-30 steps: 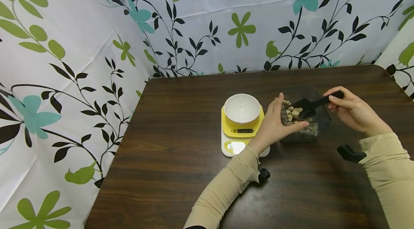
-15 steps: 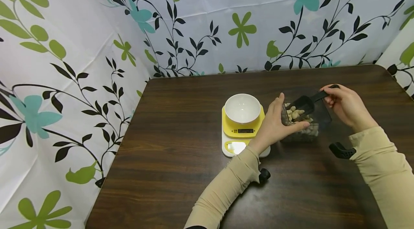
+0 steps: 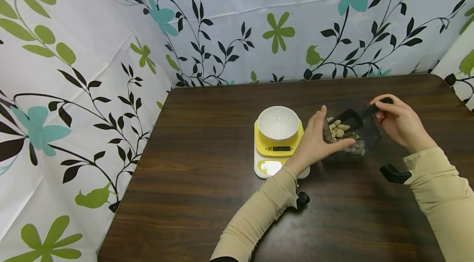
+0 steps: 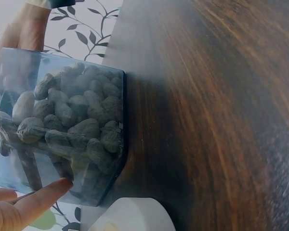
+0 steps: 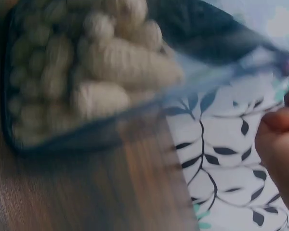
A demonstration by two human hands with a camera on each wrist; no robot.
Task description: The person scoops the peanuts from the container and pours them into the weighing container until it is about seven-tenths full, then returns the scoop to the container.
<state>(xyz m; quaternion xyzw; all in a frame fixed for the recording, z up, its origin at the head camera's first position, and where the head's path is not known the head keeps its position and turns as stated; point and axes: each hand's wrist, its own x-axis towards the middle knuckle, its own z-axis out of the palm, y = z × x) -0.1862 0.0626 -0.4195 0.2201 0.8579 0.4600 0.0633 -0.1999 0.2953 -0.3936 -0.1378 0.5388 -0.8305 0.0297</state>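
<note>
A clear plastic container [image 3: 352, 151] holds unshelled peanuts [image 3: 338, 130] and stands on the table at the right in the head view. My left hand [image 3: 317, 138] holds the container by its left side, thumb across the near wall. The left wrist view shows the peanuts [image 4: 82, 106] through the wall. My right hand [image 3: 398, 122] grips the handle of a black scoop [image 3: 351, 120], whose blade is inside the container above or among the peanuts; its contents cannot be made out. The right wrist view is blurred, with the hand [image 5: 282, 144] at its right edge.
A yellow and white kitchen scale [image 3: 261, 147] stands left of the container, with a white bowl [image 3: 278, 124] on it. The brown wooden table [image 3: 207, 163] runs back to a patterned curtain [image 3: 240, 3].
The right hand has turned the scoop and shifted it slightly within the container, its blade now steeper. The left hand, container, scale and bowl stay put.
</note>
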